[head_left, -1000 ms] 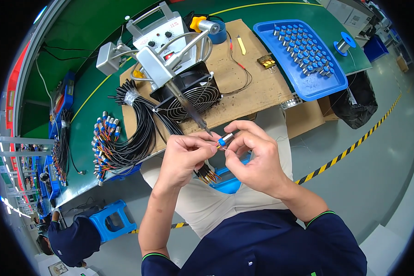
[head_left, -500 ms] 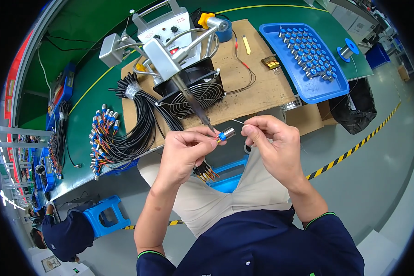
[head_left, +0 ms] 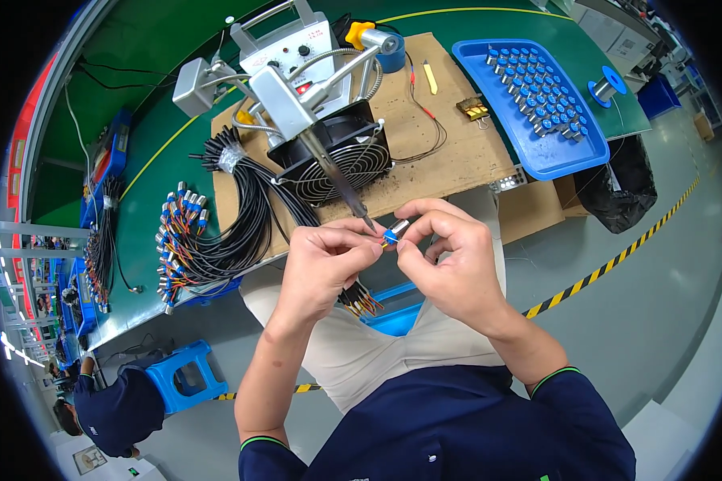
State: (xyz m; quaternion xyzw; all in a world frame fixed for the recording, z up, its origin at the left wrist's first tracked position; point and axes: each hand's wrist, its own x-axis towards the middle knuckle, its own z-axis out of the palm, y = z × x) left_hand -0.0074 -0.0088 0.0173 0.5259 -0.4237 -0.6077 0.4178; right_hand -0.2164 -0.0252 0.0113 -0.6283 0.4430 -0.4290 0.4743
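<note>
In front of a clamped soldering iron (head_left: 338, 178), my left hand (head_left: 317, 264) pinches the coloured wires at the blue end of a small silver cylindrical connector (head_left: 399, 228). The connector is tilted, its blue end close to the iron's tip; I cannot tell whether they touch. My right hand (head_left: 453, 256) is closed beside the connector, with thumb and forefinger on a thin strand of solder wire (head_left: 395, 239) that reaches the blue end. Fingers partly hide the joint. Below my left hand hang several cable ends (head_left: 359, 301) with coloured wires.
A fan (head_left: 337, 160) and a soldering station (head_left: 297, 48) stand on cardboard (head_left: 457, 160). To the left lies a bundle of black cables (head_left: 241, 216) with connectors. At right are a blue tray (head_left: 598, 164) of silver cylinders and a blue spool (head_left: 607, 86). A person (head_left: 120, 409) sits lower left.
My right hand has moved left with the solder wire, from apart to right beside the connector. My left hand has hardly moved.
</note>
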